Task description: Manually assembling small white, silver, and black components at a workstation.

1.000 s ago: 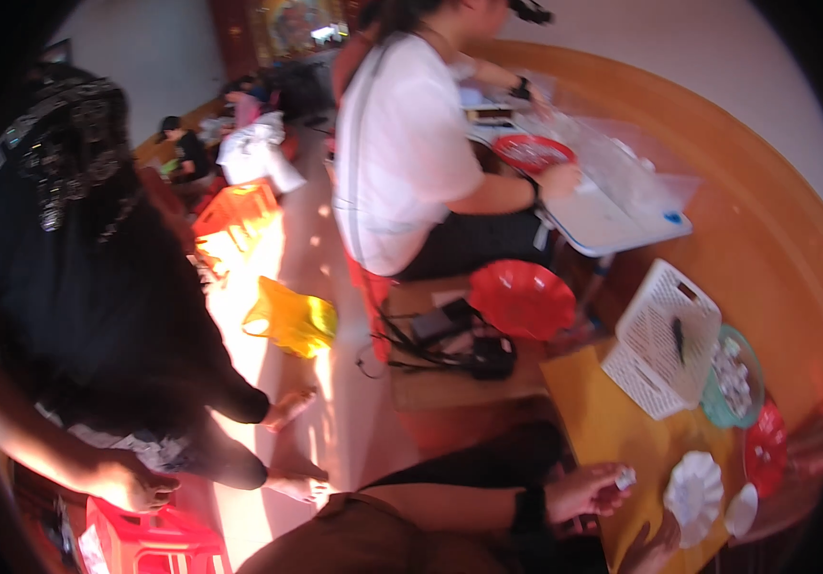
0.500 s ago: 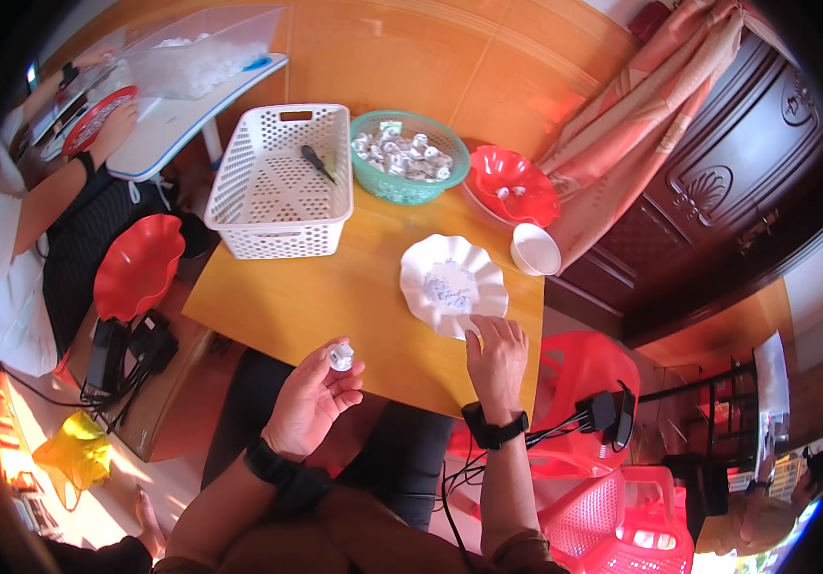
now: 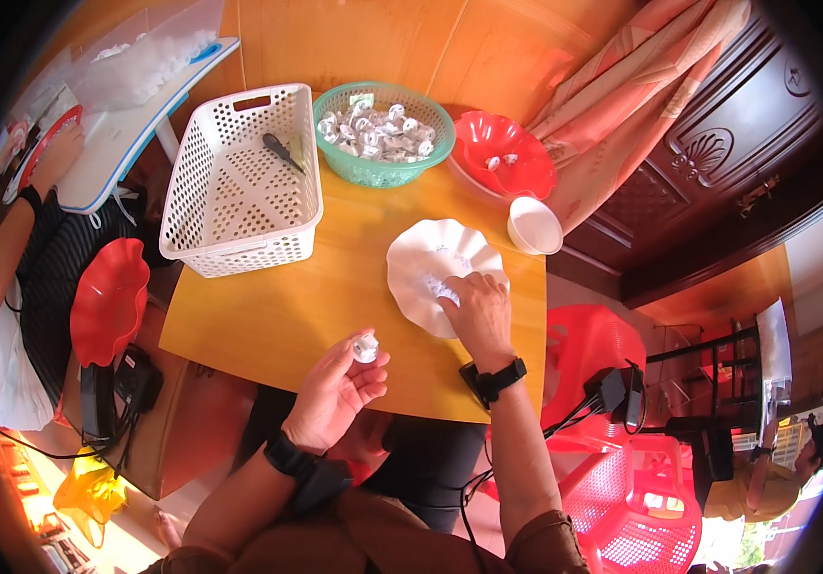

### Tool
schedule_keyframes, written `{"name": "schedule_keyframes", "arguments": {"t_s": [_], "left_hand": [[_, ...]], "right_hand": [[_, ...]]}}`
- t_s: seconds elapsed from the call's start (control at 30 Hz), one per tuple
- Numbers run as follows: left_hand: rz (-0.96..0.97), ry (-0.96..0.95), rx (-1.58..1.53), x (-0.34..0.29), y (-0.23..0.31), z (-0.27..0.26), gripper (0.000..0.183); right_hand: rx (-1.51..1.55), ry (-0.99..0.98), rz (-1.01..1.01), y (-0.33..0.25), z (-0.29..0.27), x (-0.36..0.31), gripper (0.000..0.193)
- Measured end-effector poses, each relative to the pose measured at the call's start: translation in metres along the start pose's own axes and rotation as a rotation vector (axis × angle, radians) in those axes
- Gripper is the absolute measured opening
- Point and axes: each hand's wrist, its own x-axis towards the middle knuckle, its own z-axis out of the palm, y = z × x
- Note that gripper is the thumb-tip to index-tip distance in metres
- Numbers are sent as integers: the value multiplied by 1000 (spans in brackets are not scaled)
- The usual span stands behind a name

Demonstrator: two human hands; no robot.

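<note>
Between thumb and fingers, my left hand point(image 3: 330, 394) holds a small white plastic part point(image 3: 365, 347) above the near edge of the table. The other fingers of that hand are loosely curled. My right hand point(image 3: 483, 316) reaches into a white wavy-rimmed dish point(image 3: 409, 277), thumb and fingertips bent down to the small pale pieces point(image 3: 436, 285) in it. What those fingertips pinch, if anything, is hidden. A green basket point(image 3: 387, 170) at the back holds many small white parts point(image 3: 378, 134), which look like the one in my left hand.
On the wooden table point(image 3: 268, 320) stand a white perforated basket point(image 3: 239, 260) with a dark-handled tool point(image 3: 282, 150), a red wavy dish point(image 3: 526, 184) holding small white parts, and a white cup point(image 3: 534, 228). At left, a co-worker's hand point(image 3: 59, 158) is by another table. Red chairs point(image 3: 588, 359) stand at right.
My right hand has moved from the near rim of the white dish into it, fingertips down at the pale pieces. My left hand, still holding the white part, appears nearer the dish; the view has shifted.
</note>
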Motion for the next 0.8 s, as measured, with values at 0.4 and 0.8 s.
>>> {"name": "schedule_keyframes", "arguments": {"t_s": [0.4,0.8], "left_hand": [[-32,-100,-8,19,14,-12,42],[0,-213,82,10,26,-14,41]], "right_hand": [[202,125,-8,14,3,-5,9],[447,131,185,-3,-15,-20,6]]}}
